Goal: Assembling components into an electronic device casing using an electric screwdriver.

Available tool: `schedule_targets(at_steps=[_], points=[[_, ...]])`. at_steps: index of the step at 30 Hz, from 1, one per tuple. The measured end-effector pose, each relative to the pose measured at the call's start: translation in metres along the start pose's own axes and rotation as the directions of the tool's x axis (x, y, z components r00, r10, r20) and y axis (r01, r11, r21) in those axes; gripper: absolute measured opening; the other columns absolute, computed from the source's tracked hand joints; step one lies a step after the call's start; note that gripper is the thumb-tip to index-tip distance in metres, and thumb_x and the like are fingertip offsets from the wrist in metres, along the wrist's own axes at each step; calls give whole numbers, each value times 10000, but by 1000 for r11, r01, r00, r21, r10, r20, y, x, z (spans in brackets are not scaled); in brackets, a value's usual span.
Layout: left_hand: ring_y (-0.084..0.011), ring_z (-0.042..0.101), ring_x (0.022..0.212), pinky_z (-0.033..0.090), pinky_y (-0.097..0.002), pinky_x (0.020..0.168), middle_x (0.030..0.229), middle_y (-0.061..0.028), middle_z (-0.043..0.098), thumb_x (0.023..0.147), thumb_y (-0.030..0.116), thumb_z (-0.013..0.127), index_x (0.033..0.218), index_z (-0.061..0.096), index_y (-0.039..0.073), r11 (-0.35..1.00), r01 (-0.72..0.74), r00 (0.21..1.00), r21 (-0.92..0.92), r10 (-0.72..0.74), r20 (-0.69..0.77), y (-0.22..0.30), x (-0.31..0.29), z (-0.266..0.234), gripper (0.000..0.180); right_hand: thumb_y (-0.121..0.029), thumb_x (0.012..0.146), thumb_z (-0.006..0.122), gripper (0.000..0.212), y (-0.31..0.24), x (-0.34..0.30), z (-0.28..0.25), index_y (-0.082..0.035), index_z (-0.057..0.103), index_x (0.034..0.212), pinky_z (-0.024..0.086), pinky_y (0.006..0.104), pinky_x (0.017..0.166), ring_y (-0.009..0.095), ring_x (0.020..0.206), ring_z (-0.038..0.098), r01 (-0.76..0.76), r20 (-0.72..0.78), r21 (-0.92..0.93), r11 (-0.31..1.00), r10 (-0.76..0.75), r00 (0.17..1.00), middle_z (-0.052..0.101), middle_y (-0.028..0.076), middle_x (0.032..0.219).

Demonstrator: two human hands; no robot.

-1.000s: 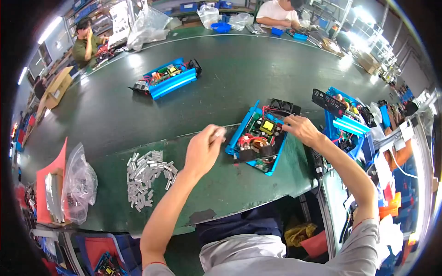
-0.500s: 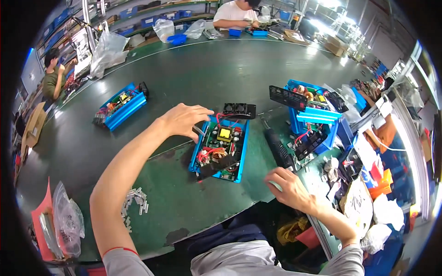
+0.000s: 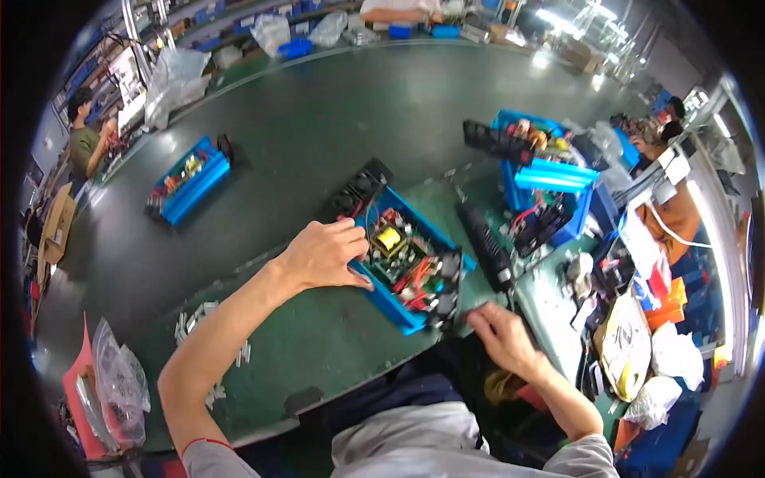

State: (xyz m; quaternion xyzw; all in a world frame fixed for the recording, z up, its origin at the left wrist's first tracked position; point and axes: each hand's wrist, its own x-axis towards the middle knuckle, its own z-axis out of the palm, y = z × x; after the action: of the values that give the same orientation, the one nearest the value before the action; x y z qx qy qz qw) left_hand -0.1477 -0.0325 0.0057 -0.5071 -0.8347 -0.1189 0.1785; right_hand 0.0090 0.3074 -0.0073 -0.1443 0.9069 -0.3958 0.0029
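A blue metal case (image 3: 390,309) with an exposed circuit board (image 3: 398,251) lies turned at an angle on the bench. My left hand (image 3: 323,253) grips its left side wall, thumb outside and fingers over the edge. A black fan panel (image 3: 358,190) hangs on wires at the case's far end. At the near right end sits a black end panel (image 3: 449,293), blurred. My right hand (image 3: 504,338) is beside that panel with its fingers curled closed; whether it holds anything is hidden. A black electric screwdriver (image 3: 486,247) lies just beyond my right hand.
Another open blue case (image 3: 191,183) lies at the left. More blue cases (image 3: 550,175) are stacked at the right. Small metal pieces (image 3: 195,319) are scattered by my left forearm. Bags and a clear plastic bag (image 3: 119,390) flank the bench (image 3: 319,103). Other people work at its sides.
My left hand has closed on the case, which has turned so its fan end points to the far left. My right hand has shifted slightly toward the case's near end. The view has tilted.
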Motion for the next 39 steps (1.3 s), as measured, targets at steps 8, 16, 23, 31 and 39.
schedule_targets(at_steps=[8,16,23,31,39], points=[[-174,567,651,446,-310,483,691,15,502,621,487,870,657,549,149,898,439,886,-33,-439,-149,116,-44,3,467,-231,989,603,378,-7,39,12,35,560,1253,489,363,849,283,938,638,-121,-3,46,992,121,993,660,208,1036],[-171,599,728,480,-303,517,791,14,581,729,375,855,820,629,127,616,786,608,-49,-785,-119,181,-64,-7,347,-18,746,747,413,-25,64,34,36,638,1140,533,395,833,345,914,665,480,-284,-375,793,-591,755,702,182,1071],[-268,670,792,539,-360,635,890,-67,692,698,228,904,911,670,70,391,908,395,-151,-919,-6,188,-65,-19,353,-62,896,736,380,15,38,47,31,582,1230,468,336,874,237,943,587,-50,-538,-102,994,-13,843,629,133,1094],[-251,670,813,529,-325,697,929,-123,716,721,113,887,945,717,31,326,882,356,-340,-934,30,183,-85,-14,293,-5,817,760,431,10,-23,80,11,599,1216,500,353,870,306,982,637,77,-268,-142,987,-113,957,637,190,1148],[-272,654,804,531,-350,702,883,-99,729,692,85,887,926,719,42,338,814,375,-472,-927,-15,181,-89,1,292,-47,807,799,303,28,9,68,-3,693,1087,525,324,736,264,820,679,42,-268,-118,992,-73,961,719,151,1017]])
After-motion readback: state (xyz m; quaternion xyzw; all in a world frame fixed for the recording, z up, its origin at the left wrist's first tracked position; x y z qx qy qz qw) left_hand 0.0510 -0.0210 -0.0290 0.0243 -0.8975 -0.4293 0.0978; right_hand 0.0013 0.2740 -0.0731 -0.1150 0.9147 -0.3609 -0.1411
